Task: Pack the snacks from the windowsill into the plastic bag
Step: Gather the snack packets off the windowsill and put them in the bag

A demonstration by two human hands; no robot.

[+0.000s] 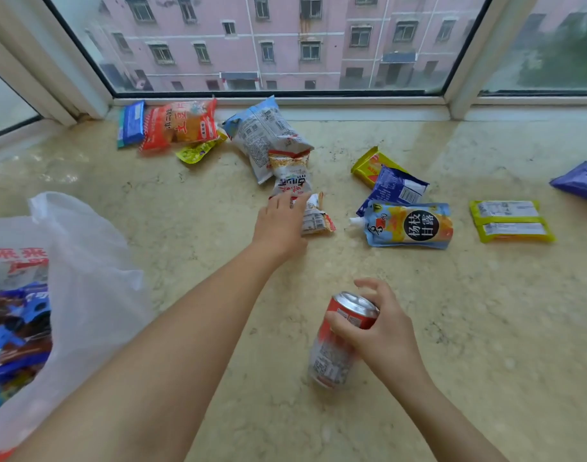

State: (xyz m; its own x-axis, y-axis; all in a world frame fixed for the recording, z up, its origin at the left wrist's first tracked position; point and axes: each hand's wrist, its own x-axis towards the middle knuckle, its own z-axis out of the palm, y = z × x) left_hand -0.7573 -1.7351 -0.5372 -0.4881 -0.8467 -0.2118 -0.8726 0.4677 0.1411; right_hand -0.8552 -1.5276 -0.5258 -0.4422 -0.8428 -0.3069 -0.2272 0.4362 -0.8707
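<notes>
Nearest, a can [342,341] is being gripped in the right hand [378,331], judged bound for the bag [85,278] at the sill's [218,295] left edge. Mid-sill, a packet [313,216] is being touched by the left hand's [278,225] extended fingers; other snacks are lying toward the window edge.

**What the head view kept out of sight**

The plastic bag [85,278] ran off the left edge, and its contents showed only as blurred blue and dark shapes through the film. The purple packet [582,180] was cut by the right edge. The left hand [278,225] covered part of the small noodle packet [317,218], so its fingertips and any grip could not be judged. The can [338,345] was smeared with motion blur, its label unreadable. The yellow bar [368,165] lay partly under the dark blue packet [397,188].
</notes>
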